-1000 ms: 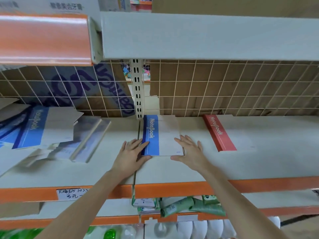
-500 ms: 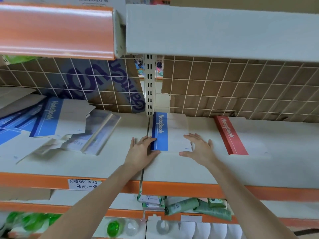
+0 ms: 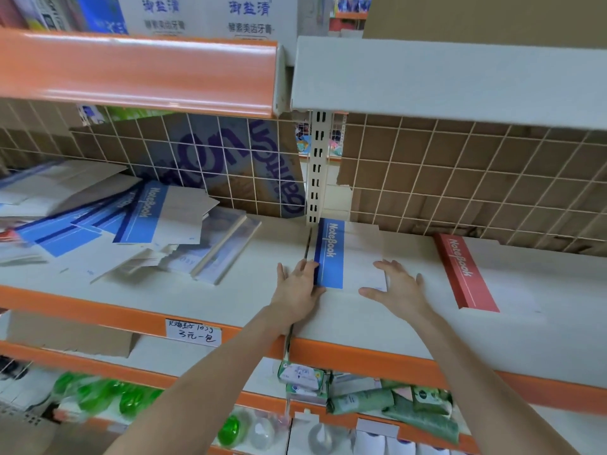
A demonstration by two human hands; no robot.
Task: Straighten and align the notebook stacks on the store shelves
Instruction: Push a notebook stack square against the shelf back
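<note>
Bracketing the blue-spined notebook stack [image 3: 348, 254], both hands lie flat with fingers straight and gripping nothing: the left hand [image 3: 297, 290] presses against the stack's left edge by the blue band, and the right hand [image 3: 402, 287] rests at its front right corner, thumb along the front edge. The stack lies flat on the middle shelf [image 3: 377, 326], just right of the slotted upright post [image 3: 317, 169]. Its long axis runs front to back, the "NoteBook" lettering reading along the spine toward the wire grid backing [image 3: 460, 178].

A red-spined notebook stack [image 3: 466, 270] lies well to the right on the same shelf, also front to back but angled slightly. On the left shelf section a messy heap of blue notebooks [image 3: 141, 218] fans out at mixed angles, some tilted against each other.

A handwritten price tag [image 3: 193, 333] is stuck to the orange shelf edge. Below, the lower shelf holds green packets [image 3: 394, 402] and green bottles [image 3: 138, 402]; white cartons [image 3: 203, 18] stand on the top shelf.
</note>
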